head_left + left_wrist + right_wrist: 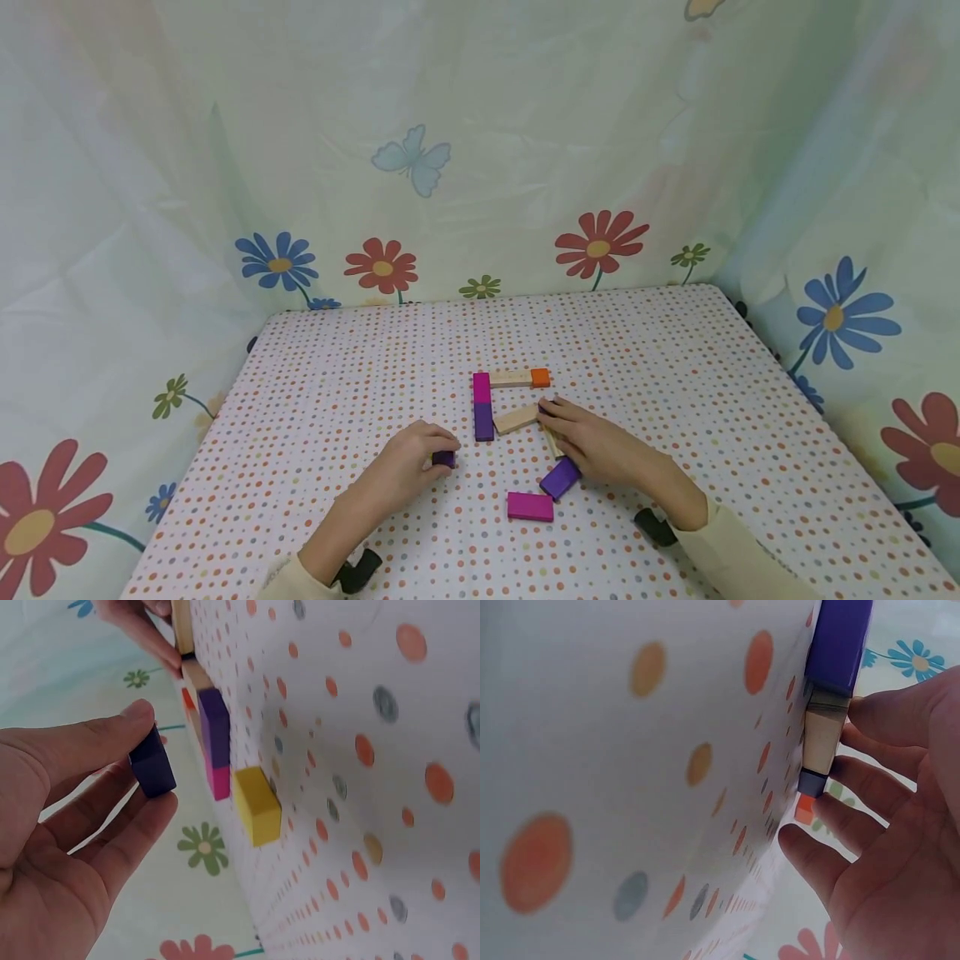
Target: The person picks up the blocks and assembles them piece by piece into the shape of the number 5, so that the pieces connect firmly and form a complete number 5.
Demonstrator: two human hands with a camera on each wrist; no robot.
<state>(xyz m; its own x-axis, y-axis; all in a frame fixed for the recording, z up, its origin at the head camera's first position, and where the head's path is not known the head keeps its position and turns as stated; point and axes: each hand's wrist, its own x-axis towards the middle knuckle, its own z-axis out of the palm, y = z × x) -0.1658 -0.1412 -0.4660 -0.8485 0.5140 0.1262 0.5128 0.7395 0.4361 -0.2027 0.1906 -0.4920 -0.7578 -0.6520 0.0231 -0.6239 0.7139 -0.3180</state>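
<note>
My left hand (pixel 408 467) pinches a small dark purple block (pixel 152 763) between thumb and fingertips, above the dotted tabletop. Below it in the left wrist view lies a yellow block (pixel 256 806), not visible in the head view. My right hand (pixel 603 446) touches a plain wooden block (pixel 823 735) with thumb and fingers, without curling round it. A dark block (pixel 811 782) adjoins its far end, near the fingertips. At its near end sits a purple block (pixel 560 479). A magenta block (pixel 530 507) lies at that one's lower left.
Left of the right hand, a magenta block (pixel 482 387) and a purple block (pixel 483 422) lie end to end. A wooden block (pixel 512 379) and an orange block (pixel 540 378) extend rightward from the top. Another wooden block (pixel 517 418) slants below. Flowered cloth (pixel 480 167) surrounds the table.
</note>
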